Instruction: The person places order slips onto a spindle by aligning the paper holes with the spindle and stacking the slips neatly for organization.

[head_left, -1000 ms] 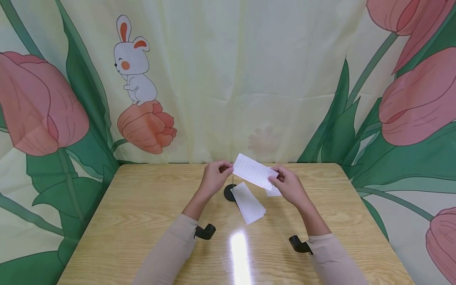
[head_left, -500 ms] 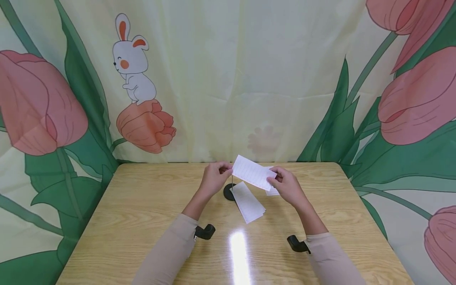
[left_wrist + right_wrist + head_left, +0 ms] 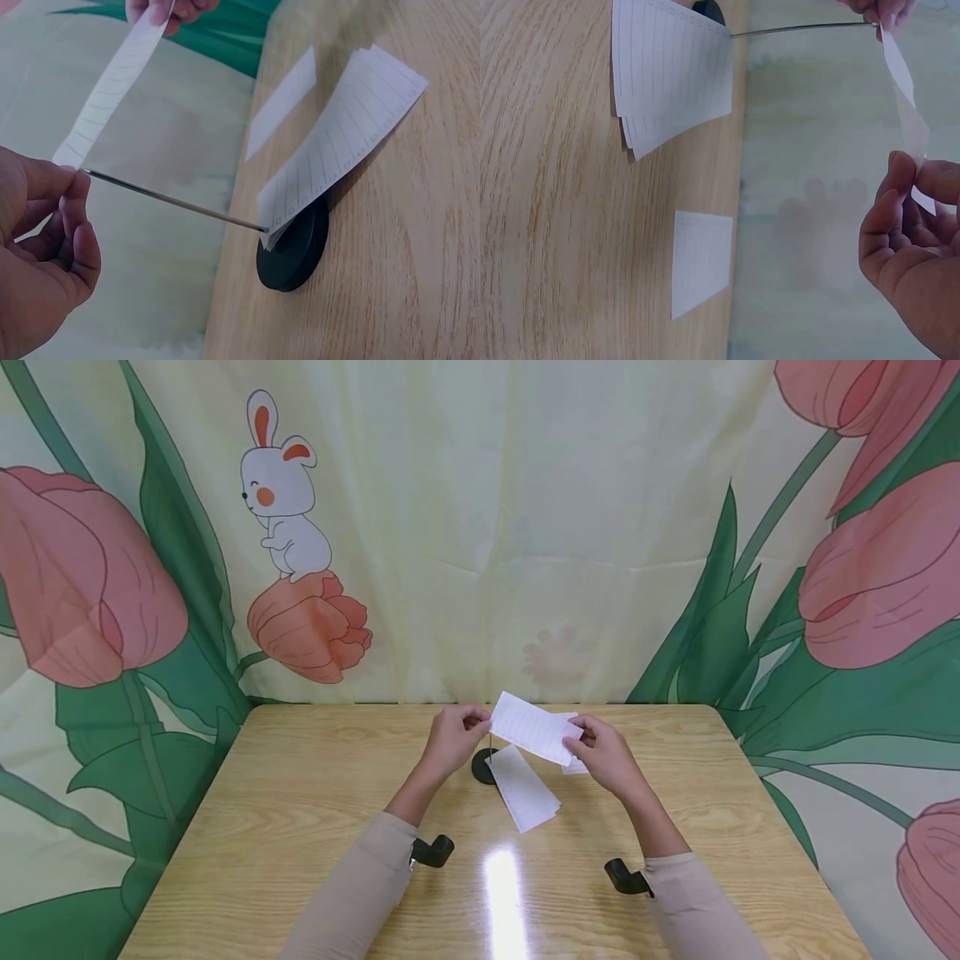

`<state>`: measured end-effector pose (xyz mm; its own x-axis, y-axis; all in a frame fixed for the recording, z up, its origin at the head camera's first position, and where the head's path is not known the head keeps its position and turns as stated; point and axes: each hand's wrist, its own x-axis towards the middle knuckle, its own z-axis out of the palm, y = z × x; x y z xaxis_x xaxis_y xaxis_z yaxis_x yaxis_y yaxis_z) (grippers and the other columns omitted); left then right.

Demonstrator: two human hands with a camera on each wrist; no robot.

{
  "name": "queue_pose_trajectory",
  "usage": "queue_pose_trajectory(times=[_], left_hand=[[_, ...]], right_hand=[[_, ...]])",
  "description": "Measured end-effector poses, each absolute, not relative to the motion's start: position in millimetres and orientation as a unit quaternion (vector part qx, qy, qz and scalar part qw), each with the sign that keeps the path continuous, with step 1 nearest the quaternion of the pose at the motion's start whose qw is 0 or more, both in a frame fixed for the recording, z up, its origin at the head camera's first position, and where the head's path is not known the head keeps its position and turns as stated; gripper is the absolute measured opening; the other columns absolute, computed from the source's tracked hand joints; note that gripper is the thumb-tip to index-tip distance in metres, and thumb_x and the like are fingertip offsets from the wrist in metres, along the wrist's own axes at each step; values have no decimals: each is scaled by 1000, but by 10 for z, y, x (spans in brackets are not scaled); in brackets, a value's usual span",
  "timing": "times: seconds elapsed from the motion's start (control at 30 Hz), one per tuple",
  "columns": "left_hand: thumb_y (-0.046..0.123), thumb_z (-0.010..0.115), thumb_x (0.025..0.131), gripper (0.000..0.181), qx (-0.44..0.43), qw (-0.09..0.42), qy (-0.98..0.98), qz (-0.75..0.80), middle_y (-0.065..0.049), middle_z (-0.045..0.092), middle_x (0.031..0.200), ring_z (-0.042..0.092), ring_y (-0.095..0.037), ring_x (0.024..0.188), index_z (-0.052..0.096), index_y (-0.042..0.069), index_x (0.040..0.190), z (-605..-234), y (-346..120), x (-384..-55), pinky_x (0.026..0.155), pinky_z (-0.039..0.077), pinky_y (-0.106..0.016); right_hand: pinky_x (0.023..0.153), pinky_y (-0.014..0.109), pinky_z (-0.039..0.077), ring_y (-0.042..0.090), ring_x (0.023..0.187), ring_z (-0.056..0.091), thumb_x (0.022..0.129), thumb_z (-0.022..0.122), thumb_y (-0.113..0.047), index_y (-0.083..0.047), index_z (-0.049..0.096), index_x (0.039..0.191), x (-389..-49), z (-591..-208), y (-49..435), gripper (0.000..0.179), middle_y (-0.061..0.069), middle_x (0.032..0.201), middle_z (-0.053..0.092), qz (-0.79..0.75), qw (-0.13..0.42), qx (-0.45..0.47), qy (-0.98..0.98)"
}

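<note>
A lined white paper slip (image 3: 534, 727) is held up between both hands. My left hand (image 3: 453, 739) pinches its left corner right at the tip of a thin metal spike (image 3: 176, 201). At the slip's other end, my right hand (image 3: 606, 752) grips the edge between thumb and fingers. The spike rises from a round black base (image 3: 294, 251), making a bill spike. Low on the rod, a few lined slips (image 3: 341, 139) are stuck through one corner and fan out toward the person, their far ends near the table.
Another lined slip (image 3: 703, 262) lies flat on the wooden table (image 3: 315, 827), to the right of the spike and partly behind the held slip in the head view. A printed curtain (image 3: 450, 527) hangs along the table's back edge. Black wrist mounts (image 3: 433, 850) stick out from the sleeves.
The held slip and both hands have come down slightly at the spike's tip. The slips on the spike and the loose slip have stayed put.
</note>
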<state>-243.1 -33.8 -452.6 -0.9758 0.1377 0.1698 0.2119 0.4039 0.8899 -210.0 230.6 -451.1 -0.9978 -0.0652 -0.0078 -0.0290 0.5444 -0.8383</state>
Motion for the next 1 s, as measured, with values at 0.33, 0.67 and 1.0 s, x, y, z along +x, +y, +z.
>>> queue_pose_trajectory(times=[0.33, 0.67, 1.0], left_hand=[[7, 72, 95, 6, -105, 37, -839, -533, -7, 72, 86, 62, -15, 77, 77, 3, 96, -4565, -337, -2438, 69, 54, -27], [7, 73, 95, 6, -99, 33, -840, -533, -7, 71, 85, 62, -16, 78, 77, 3, 95, -4566, -323, -2431, 69, 54, -26], [5, 72, 94, 6, -98, 27, -844, -527, -8, 73, 87, 64, -17, 79, 78, 2, 95, -4546, -306, -2446, 71, 56, -29]], right_hand=[[74, 24, 53, 24, 92, 61, 101, 65, -8, 4, 62, 127, -2101, -4537, 2301, 29, 21, 112, 66, -471, 15, -28, 882], [75, 27, 55, 23, 93, 64, 101, 65, -7, 5, 61, 128, -2103, -4593, 2301, 30, 22, 113, 67, -474, 20, -24, 880], [73, 25, 54, 23, 94, 65, 101, 65, -7, 4, 62, 126, -2120, -4639, 2316, 28, 20, 110, 67, -466, 22, -27, 884]])
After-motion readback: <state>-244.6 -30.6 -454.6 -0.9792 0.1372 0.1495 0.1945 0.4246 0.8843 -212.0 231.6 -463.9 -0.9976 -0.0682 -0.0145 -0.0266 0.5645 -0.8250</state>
